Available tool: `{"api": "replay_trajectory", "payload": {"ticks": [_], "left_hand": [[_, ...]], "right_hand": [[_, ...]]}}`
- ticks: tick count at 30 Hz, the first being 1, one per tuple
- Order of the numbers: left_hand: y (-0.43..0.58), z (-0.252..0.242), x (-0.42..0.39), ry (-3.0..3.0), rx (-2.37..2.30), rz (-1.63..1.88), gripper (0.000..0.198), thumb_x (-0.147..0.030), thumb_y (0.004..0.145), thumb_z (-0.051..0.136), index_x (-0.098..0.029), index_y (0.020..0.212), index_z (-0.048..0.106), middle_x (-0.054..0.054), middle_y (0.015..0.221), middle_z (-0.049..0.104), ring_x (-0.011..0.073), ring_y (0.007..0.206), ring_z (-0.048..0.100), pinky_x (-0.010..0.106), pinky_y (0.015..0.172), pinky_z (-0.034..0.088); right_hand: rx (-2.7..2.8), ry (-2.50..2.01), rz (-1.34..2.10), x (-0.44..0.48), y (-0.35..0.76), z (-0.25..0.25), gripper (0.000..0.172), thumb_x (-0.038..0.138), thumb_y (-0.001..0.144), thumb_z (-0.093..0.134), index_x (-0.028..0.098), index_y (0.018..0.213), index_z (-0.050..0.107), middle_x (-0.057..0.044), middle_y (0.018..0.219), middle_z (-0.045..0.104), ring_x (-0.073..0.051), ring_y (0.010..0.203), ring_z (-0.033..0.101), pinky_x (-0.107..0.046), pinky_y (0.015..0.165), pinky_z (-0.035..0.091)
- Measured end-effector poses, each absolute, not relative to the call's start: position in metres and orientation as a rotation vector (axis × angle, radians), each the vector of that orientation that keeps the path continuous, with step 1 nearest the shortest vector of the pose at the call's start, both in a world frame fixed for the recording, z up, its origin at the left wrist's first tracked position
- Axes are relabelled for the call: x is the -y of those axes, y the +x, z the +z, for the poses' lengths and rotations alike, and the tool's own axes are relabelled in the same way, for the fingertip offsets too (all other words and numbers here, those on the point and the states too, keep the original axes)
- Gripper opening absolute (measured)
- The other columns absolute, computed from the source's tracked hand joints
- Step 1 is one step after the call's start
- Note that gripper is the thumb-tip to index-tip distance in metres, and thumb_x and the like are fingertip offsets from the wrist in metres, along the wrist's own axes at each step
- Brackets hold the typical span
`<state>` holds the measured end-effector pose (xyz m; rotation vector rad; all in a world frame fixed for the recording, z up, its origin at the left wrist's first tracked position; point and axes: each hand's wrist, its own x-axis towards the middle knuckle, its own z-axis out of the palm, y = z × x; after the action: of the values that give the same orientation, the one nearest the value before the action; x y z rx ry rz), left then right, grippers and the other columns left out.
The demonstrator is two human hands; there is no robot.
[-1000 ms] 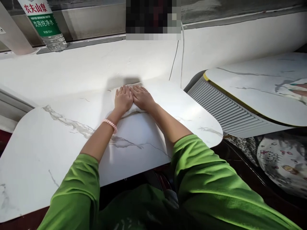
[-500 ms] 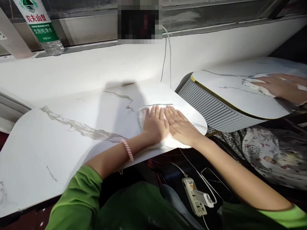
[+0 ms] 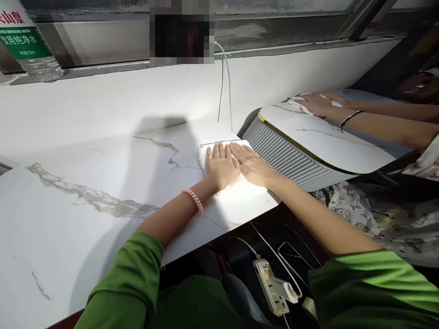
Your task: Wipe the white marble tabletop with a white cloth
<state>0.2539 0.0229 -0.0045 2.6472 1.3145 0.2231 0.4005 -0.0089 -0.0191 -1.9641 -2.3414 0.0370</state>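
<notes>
My left hand (image 3: 222, 169) lies flat on a white cloth (image 3: 203, 159), its fingers stretched out and pointing away from me. Beside it my right hand (image 3: 254, 167) is also flat on the cloth, with its fingers angled to the left and touching the left hand. Both palms press the cloth onto a white marble-patterned table (image 3: 78, 242), near its rounded right end. Part of the cloth is hidden beneath my hands. A pink coil band (image 3: 194, 201) circles my left wrist.
At the right, another person's hands (image 3: 317, 104) rest on a white cloth on a second table (image 3: 318, 137) with ribbed sides. A water bottle (image 3: 34, 50) stands on the window ledge. Below the table edge are a power strip (image 3: 270, 288) and cables.
Both my hands and the cloth have moved toward the table's far edge. The view has shifted right. The other person's hands have moved toward the wall on their table.
</notes>
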Motion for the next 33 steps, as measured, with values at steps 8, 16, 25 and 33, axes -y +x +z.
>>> {"api": "replay_trajectory", "payload": {"ticks": [8, 16, 25, 33], "left_hand": [[0.258, -0.002, -0.112, 2.636, -1.399, 0.238, 0.056, -0.023, 0.102, 0.022, -0.007, 0.155, 0.030, 0.011, 0.163, 0.028, 0.0211, 0.152, 0.022, 0.042, 0.126, 0.012], [0.258, 0.000, -0.183, 2.663, -1.341, 0.215, 0.056, -0.023, 0.102, 0.020, -0.008, 0.155, 0.030, 0.010, 0.164, 0.026, 0.0202, 0.152, 0.020, 0.041, 0.125, 0.012], [0.246, -0.001, -0.166, 2.647, -1.338, 0.195, 0.058, -0.024, 0.101, 0.020, -0.006, 0.156, 0.027, 0.011, 0.165, 0.022, 0.0218, 0.153, 0.016, 0.041, 0.126, 0.007], [0.197, 0.003, -0.073, 2.669, -1.328, 0.191, 0.057, -0.024, 0.102, 0.020, -0.005, 0.155, 0.028, 0.012, 0.164, 0.024, 0.0240, 0.153, 0.018, 0.045, 0.126, 0.011]], "right_hand": [[2.343, -1.863, -0.012, -0.091, 0.403, -0.020, 0.062, 0.025, 0.097, 0.025, 0.002, 0.154, 0.031, -0.014, 0.161, 0.031, -0.027, 0.150, 0.025, -0.051, 0.125, 0.021], [2.207, -1.882, 0.007, -0.160, 0.403, -0.022, 0.061, 0.027, 0.096, 0.030, 0.008, 0.153, 0.036, -0.009, 0.159, 0.035, -0.027, 0.149, 0.029, -0.051, 0.123, 0.024], [2.242, -1.912, -0.040, -0.143, 0.391, -0.021, 0.062, 0.026, 0.095, 0.028, 0.002, 0.152, 0.034, -0.013, 0.160, 0.032, -0.027, 0.149, 0.029, -0.049, 0.123, 0.023], [2.271, -1.862, -0.096, -0.047, 0.342, -0.022, 0.061, 0.026, 0.096, 0.027, 0.005, 0.153, 0.033, -0.015, 0.158, 0.036, -0.027, 0.148, 0.030, -0.052, 0.122, 0.025]]}}
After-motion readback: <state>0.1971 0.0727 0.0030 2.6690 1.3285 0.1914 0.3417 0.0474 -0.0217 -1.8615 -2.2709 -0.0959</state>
